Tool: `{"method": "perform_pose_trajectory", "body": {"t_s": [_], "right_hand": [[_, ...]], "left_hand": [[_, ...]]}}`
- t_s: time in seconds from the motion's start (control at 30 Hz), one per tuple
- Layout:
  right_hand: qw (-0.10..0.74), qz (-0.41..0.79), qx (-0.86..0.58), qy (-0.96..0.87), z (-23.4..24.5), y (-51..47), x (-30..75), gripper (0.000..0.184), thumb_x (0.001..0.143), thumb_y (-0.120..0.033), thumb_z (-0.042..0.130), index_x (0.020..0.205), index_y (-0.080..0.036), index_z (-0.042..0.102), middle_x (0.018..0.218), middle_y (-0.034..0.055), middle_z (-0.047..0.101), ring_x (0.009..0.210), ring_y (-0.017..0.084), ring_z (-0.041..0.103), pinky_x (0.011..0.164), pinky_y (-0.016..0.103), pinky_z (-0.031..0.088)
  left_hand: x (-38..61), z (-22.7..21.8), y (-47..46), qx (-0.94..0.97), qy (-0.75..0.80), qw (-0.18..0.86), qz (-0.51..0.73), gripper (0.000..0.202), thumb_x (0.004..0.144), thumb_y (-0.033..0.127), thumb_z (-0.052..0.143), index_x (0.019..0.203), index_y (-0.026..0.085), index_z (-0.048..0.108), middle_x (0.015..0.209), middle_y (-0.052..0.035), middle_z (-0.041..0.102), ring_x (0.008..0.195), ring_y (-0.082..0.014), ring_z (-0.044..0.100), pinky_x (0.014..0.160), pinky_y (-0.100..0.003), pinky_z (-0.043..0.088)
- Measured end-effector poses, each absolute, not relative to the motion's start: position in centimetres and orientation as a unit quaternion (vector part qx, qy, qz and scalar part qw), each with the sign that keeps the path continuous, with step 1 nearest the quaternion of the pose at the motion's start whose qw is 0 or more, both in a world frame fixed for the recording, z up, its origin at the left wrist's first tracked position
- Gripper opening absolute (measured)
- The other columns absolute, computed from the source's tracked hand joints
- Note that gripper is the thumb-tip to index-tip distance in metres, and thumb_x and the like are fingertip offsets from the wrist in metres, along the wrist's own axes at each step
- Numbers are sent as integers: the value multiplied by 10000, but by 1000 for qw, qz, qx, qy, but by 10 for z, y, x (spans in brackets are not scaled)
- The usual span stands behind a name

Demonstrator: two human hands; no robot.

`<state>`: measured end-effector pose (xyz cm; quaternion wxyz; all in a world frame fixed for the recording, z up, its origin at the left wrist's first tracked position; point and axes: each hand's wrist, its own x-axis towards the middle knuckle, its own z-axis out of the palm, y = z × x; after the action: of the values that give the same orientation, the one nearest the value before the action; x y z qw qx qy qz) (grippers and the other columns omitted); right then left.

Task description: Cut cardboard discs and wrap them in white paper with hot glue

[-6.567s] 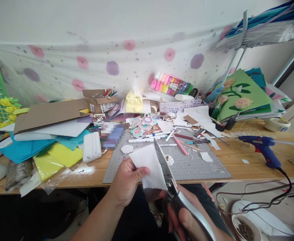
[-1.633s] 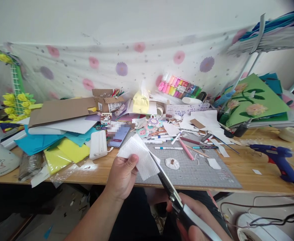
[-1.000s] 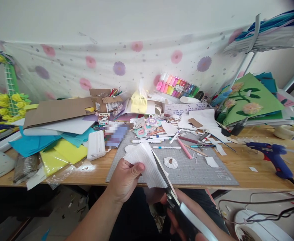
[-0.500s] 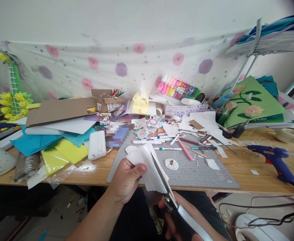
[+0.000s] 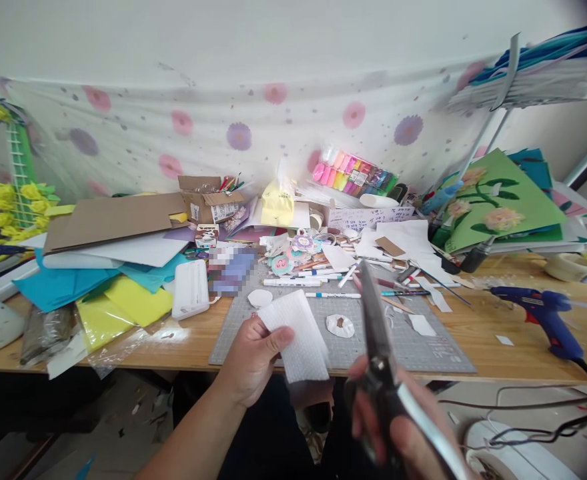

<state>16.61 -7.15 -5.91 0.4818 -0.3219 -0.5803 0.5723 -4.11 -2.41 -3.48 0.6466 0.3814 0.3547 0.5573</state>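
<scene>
Between its thumb and fingers, my left hand pinches a white piece of textured sheet, held up over the front edge of the cutting mat. My right hand grips a pair of scissors by dark handles. The scissors are blurred, point away from me, and their blades look closed, apart from the sheet. On the grey cutting mat beyond lie a round white cutout with a brown patch and a small white paper piece.
Pens and paper scraps crowd the back of the mat. A blue glue gun with its cord lies at the right. Coloured sheets and cardboard are stacked at the left, near a white box-shaped device.
The scissors have come away from the white sheet, moving right and tilting upright, and their blades have closed. My left hand still holds the sheet in about the same spot.
</scene>
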Motion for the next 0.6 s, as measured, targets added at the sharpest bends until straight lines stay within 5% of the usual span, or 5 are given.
{"method": "perform_pose_trajectory", "body": {"t_s": [0.07, 0.27, 0.43, 0.6], "right_hand": [[496, 443, -445, -600, -48, -56, 192, 628, 766, -658, 562, 1198, -203, 519, 597, -19, 518, 513, 163, 497, 496, 272, 412], [240, 64, -738, -627, -45, -11, 288, 537, 787, -458, 549, 1249, -185, 556, 1015, 127, 707, 889, 329, 661, 749, 408, 494], [134, 24, -788, -601, -68, -8, 316, 559, 798, -445, 512, 1277, -158, 535, 974, 143, 733, 881, 344, 690, 723, 409, 514], [100, -18, -810, -577, -65, 7, 323, 536, 811, -470, 475, 1236, -155, 560, 1004, 170, 727, 890, 365, 687, 726, 431, 506]], "left_hand": [[-41, -35, -24, 357, 383, 638, 564, 250, 700, 266, 776, 925, 166, 739, 843, -76, 757, 743, -201, 683, 693, -290, 526], [-48, -34, -24, 366, 451, 591, 560, 322, 712, 280, 765, 1005, 153, 721, 884, -80, 759, 738, -202, 687, 750, -325, 533], [-63, -40, -17, 382, 492, 575, 530, 424, 695, 336, 770, 1086, 191, 695, 905, -69, 766, 741, -233, 696, 698, -324, 543], [-67, -43, -7, 464, 541, 478, 513, 354, 655, 356, 792, 962, 191, 737, 904, -58, 767, 865, -261, 676, 709, -280, 528]]}}
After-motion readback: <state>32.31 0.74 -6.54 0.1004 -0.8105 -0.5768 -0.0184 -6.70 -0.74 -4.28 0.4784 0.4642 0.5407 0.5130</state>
